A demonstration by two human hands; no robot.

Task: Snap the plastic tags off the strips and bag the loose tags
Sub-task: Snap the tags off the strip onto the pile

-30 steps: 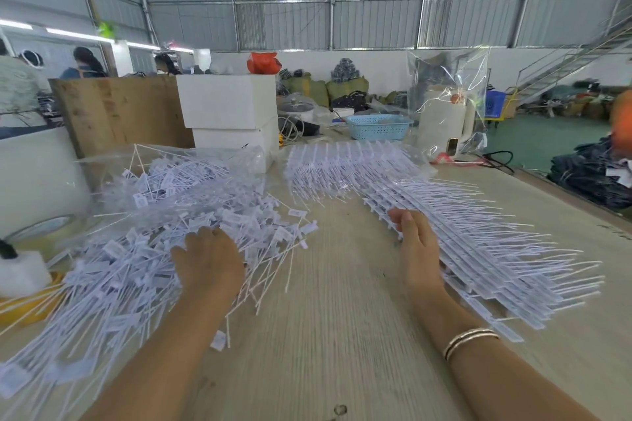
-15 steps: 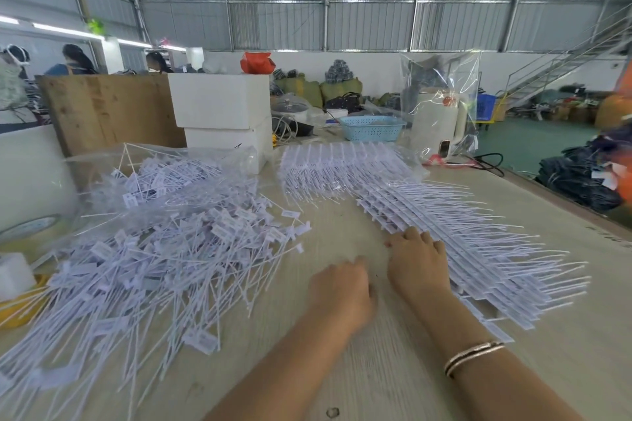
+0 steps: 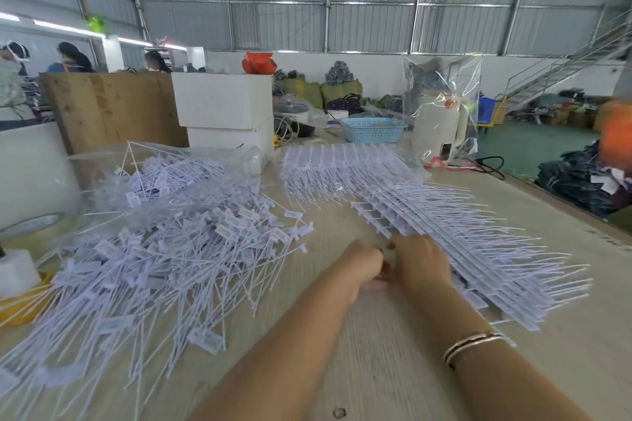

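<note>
At centre frame both hands met at the near end of the strips point(image 3: 455, 243) on the bench point(image 3: 376, 352), right hand point(image 3: 422, 261) flat, left hand point(image 3: 362, 265) curled with its grip hidden, so steadying the stack while snapping one strip looked wise.

Bare table point(image 3: 376, 362) forms open lane down middle, near edge up toward hands. Left flank blocked: sprawling heap of loose tags point(image 3: 143, 260), stems jutting into lane. Right flank blocked: stacked strips point(image 3: 478, 249), thin tails fanning toward right edge. Left hand point(image 3: 359, 265) and right hand point(image 3: 422, 263) sit side by side at lane's far end, right one against strips. Beyond: white boxes point(image 3: 224, 113), blue basket point(image 3: 372, 129), clear bag point(image 3: 444, 106) close off back.
</note>
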